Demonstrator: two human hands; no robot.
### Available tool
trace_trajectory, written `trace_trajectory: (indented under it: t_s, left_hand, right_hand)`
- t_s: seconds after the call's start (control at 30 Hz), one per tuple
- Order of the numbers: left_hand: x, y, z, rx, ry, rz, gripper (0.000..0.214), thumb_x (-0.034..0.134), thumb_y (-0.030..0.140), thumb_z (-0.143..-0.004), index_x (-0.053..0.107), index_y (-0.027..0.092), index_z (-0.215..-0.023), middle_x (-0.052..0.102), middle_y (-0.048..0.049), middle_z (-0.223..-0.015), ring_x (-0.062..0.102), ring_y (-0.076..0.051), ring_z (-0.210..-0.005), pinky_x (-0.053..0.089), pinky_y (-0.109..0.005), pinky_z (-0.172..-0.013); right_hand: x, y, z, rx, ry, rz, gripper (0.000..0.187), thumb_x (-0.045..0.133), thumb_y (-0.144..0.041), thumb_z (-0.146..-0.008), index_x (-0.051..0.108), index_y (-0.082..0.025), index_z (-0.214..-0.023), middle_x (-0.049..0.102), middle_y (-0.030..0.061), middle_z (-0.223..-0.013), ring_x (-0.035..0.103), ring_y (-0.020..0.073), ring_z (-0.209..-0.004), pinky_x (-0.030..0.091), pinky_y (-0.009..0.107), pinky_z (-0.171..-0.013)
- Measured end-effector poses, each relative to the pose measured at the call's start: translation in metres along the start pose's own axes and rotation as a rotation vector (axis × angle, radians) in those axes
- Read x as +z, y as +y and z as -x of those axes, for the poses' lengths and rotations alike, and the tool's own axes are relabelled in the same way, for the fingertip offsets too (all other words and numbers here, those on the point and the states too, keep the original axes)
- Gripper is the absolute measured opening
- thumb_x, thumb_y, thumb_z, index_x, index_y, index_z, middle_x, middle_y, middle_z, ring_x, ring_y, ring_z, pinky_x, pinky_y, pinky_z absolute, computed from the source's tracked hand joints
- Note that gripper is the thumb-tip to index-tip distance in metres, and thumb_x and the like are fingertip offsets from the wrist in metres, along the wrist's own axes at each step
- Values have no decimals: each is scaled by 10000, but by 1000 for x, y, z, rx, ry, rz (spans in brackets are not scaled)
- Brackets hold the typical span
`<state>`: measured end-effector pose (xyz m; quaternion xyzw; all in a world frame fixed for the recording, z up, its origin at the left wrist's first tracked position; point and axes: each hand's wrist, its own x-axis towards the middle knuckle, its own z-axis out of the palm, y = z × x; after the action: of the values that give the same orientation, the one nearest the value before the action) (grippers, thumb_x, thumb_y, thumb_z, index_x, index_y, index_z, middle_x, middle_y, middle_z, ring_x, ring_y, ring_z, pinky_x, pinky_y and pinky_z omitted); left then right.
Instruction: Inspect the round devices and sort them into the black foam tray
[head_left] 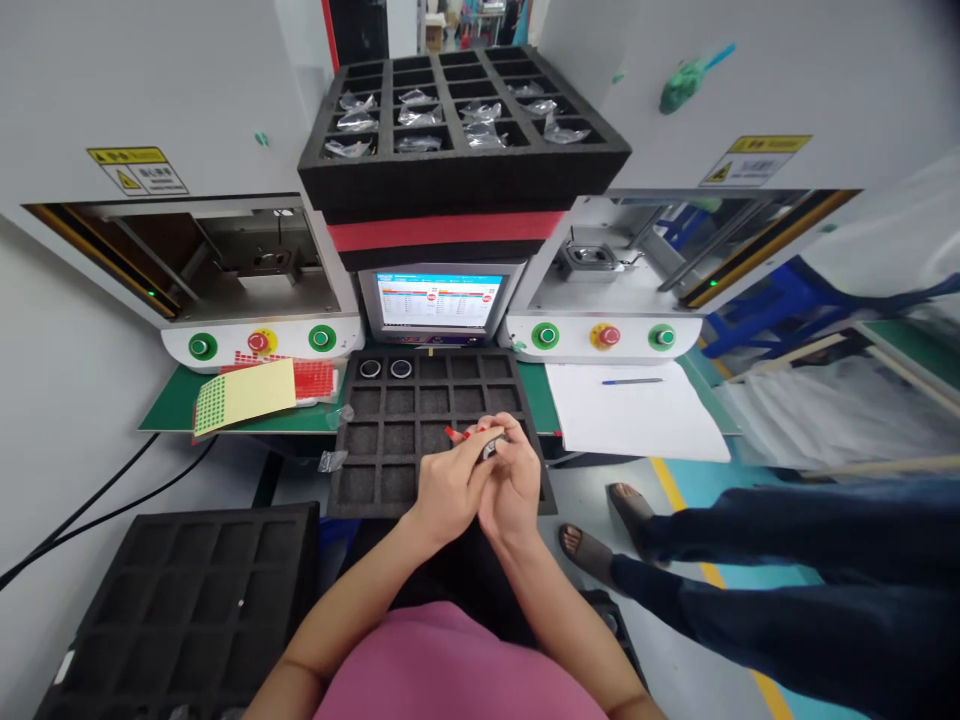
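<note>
My left hand and my right hand meet above the black foam tray, fingers closed together around a small round part. Dark and silvery surface shows between the fingers; the rest is covered by them. Small red patches show at the fingertips, and I cannot tell what they are. In the tray's far left corner lie two round black parts with pale rims, one beside the other.
Behind the tray stands a lit screen, with stacked foam trays holding bagged pieces above. Machines with green and red buttons flank it. Sticker sheets lie left; paper and a pen right. A person's legs are at right.
</note>
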<state>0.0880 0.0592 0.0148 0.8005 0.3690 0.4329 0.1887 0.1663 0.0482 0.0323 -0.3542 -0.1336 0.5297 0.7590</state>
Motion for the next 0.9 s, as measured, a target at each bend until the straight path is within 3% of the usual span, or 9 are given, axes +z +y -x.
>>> trace_trajectory:
  t_s: [0.13,0.27,0.43,0.5,0.57,0.7,0.83,0.9]
  left_hand:
    - [-1,1,-2,-1,16,18,297,449,218,-1015,653,138,-1216,764,-112,-1116,759,-201,-976,607,-247,-810]
    - [-4,2,-7,-96,-10,127,303,456,202,-997,644,198,-1234,758,-66,-1144,749,-180,-1002,600,-253,-847]
    - [-3,2,-8,-140,-9,149,297,472,214,-984,647,196,-1223,750,-82,-1163,746,-196,-1001,596,-287,-877]
    - [-1,1,-8,-165,-38,189,299,480,233,-978,647,202,-1224,742,-86,-1184,739,-204,-1019,591,-300,-892]
    - [1,-4,-12,-283,-111,274,297,485,251,-975,640,210,-1226,742,-80,-1171,750,-190,-926,598,-283,-827]
    - [9,-36,-28,-625,-203,286,257,414,222,-1011,609,138,-1157,757,-88,-995,727,-150,-723,565,-231,-629]
    - [20,-79,-39,-797,-217,89,124,523,138,-966,634,96,-932,734,-83,-902,716,-162,-758,574,-274,-695]
    - [25,-90,-40,-841,-236,-27,85,601,167,-945,652,101,-926,721,-63,-916,704,-168,-798,576,-333,-784]
  right_hand:
    - [-5,1,-1,-2,-35,15,251,751,-299,-651,629,-213,-853,644,-13,-828,632,141,-756,576,329,-800]
    - [-8,-3,-4,8,-88,47,341,822,-364,-671,642,-211,-916,674,25,-905,661,164,-799,578,303,-744]
    - [-9,-1,-5,-9,-76,70,399,855,-411,-654,638,-221,-930,685,22,-926,677,166,-826,590,303,-764]
    - [-11,2,-8,-15,-57,92,400,853,-416,-661,637,-222,-937,691,27,-936,681,176,-822,595,313,-735]
    - [-17,3,-14,-27,-27,121,404,854,-400,-666,646,-213,-957,698,43,-964,679,179,-812,588,301,-684]
    - [-39,-2,-31,-143,134,140,379,857,-364,-655,648,-200,-925,677,5,-956,653,126,-872,575,265,-806]
    - [-59,-9,-38,-185,242,147,355,883,-294,-598,618,-189,-810,625,-52,-787,606,72,-722,558,206,-735]
    - [-62,-10,-36,-177,251,156,365,894,-269,-575,617,-183,-796,634,-47,-776,601,69,-693,544,186,-674]
